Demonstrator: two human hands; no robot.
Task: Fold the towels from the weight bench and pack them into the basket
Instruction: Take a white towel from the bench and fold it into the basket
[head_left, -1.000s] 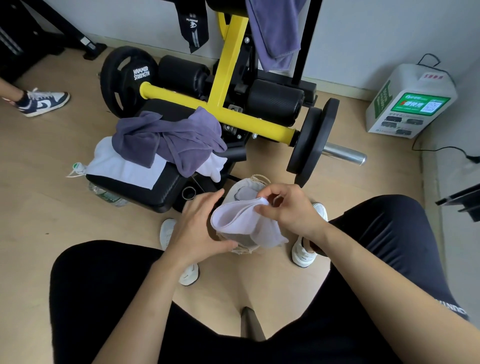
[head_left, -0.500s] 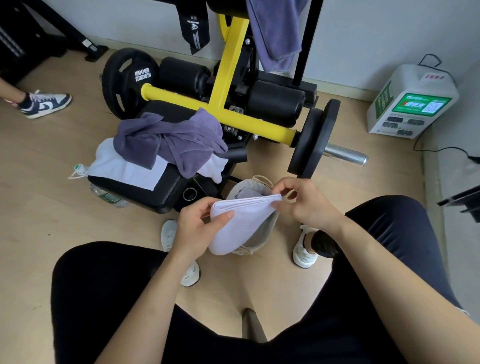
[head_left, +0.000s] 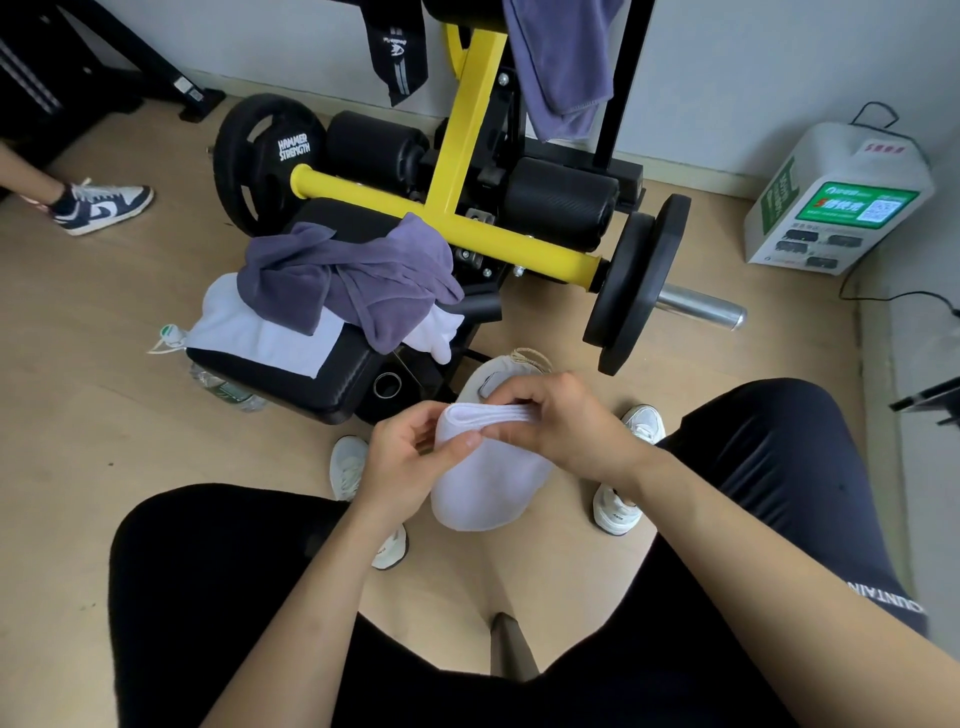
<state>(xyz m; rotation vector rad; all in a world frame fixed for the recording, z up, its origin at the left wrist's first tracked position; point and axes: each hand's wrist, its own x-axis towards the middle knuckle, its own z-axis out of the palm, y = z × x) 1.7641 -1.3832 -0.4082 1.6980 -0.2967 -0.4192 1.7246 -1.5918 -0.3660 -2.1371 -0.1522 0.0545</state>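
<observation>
I see pale wood-laminate floor (head_left: 130, 441) under the fingers (head_left: 524, 387), plain light-grey wall (head_left: 753, 67) far beyond them, white boxy kiosk with green screen (head_left: 831, 208) up-right against it, black cable (head_left: 904, 294) trailing right.

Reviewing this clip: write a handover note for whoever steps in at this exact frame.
Left hand: pinches the left end of the folded white towel.
Right hand: grips its folded top edge.
Things: the towel is held over the basket, which stands on the floor between the feet; the basket's contents are hidden.
Done: this towel is folded, not yet packed.
Left: pack it, then fold and pack the purple towel and the loose white towel lying on the weight bench, and probably the hanging purple towel on the frame.
</observation>
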